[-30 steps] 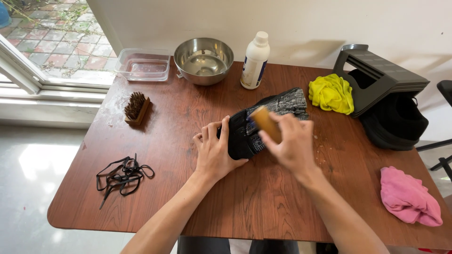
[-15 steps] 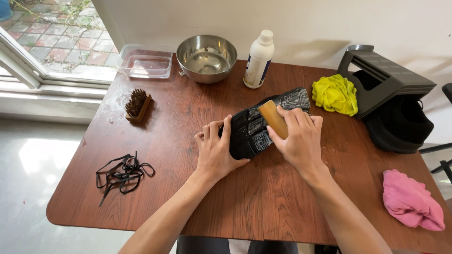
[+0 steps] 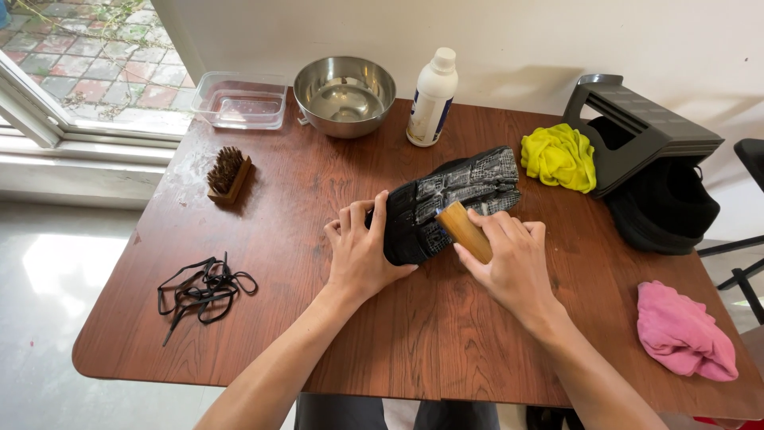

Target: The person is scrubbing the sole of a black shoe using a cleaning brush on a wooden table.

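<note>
Scrubbing a shoe on a wooden table (reddish-brown, printed grain, rounded corners). The black shoe lies on its side near the table's middle, its textured upper filmed with pale lather. The left hand presses flat on the near end of the shoe, fingers spread, pinning it down; the right hand is wrapped around a wooden-backed brush, which is laid against the shoe's side. The hands sit close together, one at each side of the shoe.

To do this step well, it seems best to keep the left palm bearing down so the shoe cannot skate on the smooth tabletop, and to work the bristles in short strokes along the ribbed weave (long sweeps would likely fling lather).

Around the work, largest first: a dark grey plastic step stool, tipped on its side at the right edge, with a second black shoe below it; a polished steel bowl at the back; a clear, rectangular plastic tub beside it; a crumpled pink cloth at the near right; a yellow-green cloth, soft and bunched; a white bottle, upright; a tangle of black laces well to the left; a small stiff-bristled brush, bristles up.
</note>
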